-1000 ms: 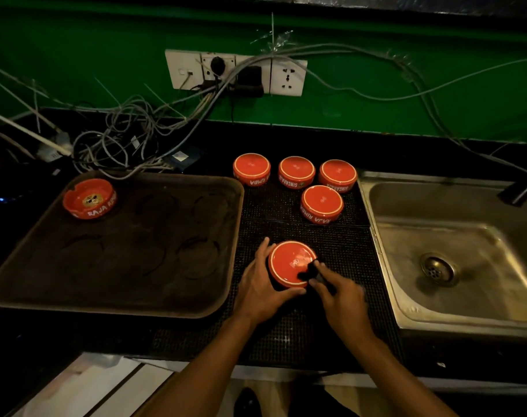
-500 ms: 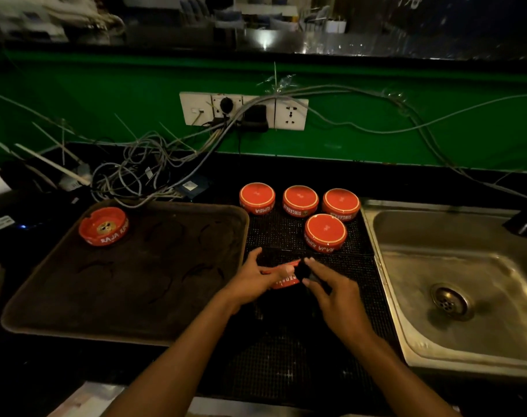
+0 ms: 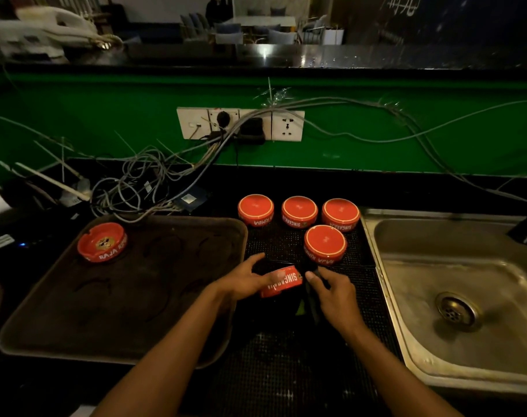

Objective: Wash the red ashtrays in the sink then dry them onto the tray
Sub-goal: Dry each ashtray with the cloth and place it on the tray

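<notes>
Red ashtray in hand: the left hand (image 3: 241,282) grips a red ashtray (image 3: 281,280) by its side wall, the thumb on the near side; the ashtray is tilted on its edge, so the white letters on its wall face the camera.
Right hand: the right hand (image 3: 335,296) is just to the right of the held ashtray, its fingers curled round a dark cloth (image 3: 311,296); the cloth is hard to see against the dark mat.
Mat: both hands are over a black mesh mat (image 3: 286,371), which lies between the tray and the sink.
Other ashtrays: four ashtrays stand upside down on the mat beyond the hands. Three make a row, the left one (image 3: 255,209), the middle one (image 3: 299,211) and the right one (image 3: 340,214); the fourth ashtray (image 3: 325,244) is nearer, just beyond the right hand.
Tray: a brown tray (image 3: 60,326) lies to the left of the left hand. One upright ashtray (image 3: 102,242) sits in its far left corner, well apart from the hands.
Sink: a steel sink (image 3: 421,281) is to the right of the right hand, with the drain (image 3: 454,310) in its bottom.
Wall: a green wall (image 3: 376,152) is beyond the hands, with a white socket strip (image 3: 241,124) and many grey cables (image 3: 142,182).
</notes>
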